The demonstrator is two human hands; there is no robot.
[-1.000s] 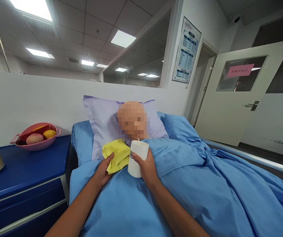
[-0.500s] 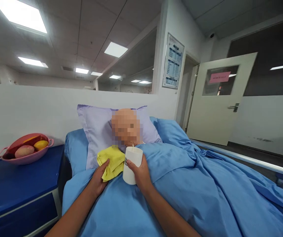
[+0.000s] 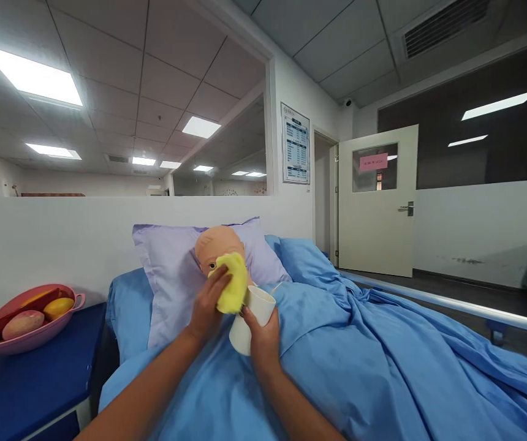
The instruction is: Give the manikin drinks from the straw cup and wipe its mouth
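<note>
My left hand (image 3: 209, 301) grips a yellow cloth (image 3: 233, 285), which covers the lower face of a manikin head (image 3: 220, 243). Whether the cloth presses on the mouth cannot be seen. In my right hand (image 3: 263, 340) is a white paper cup (image 3: 241, 334), tilted to the right and held just below the cloth. A thin straw (image 3: 277, 286) sticks out over the cup's right rim. The head rests on a lilac pillow (image 3: 166, 263), and a blue quilt (image 3: 337, 349) covers the body below it.
On the left, a pink basket (image 3: 24, 349) of fruit stands on a blue bedside cabinet (image 3: 61, 373). A pale bed rail (image 3: 451, 306) runs along the right side. Beyond it is a cream door (image 3: 376, 239), standing ajar.
My left hand has raised the yellow cloth from beside the cup to the manikin's lower face. My right hand has tipped the cup, and its straw now leans right, away from the mouth. The view has shifted.
</note>
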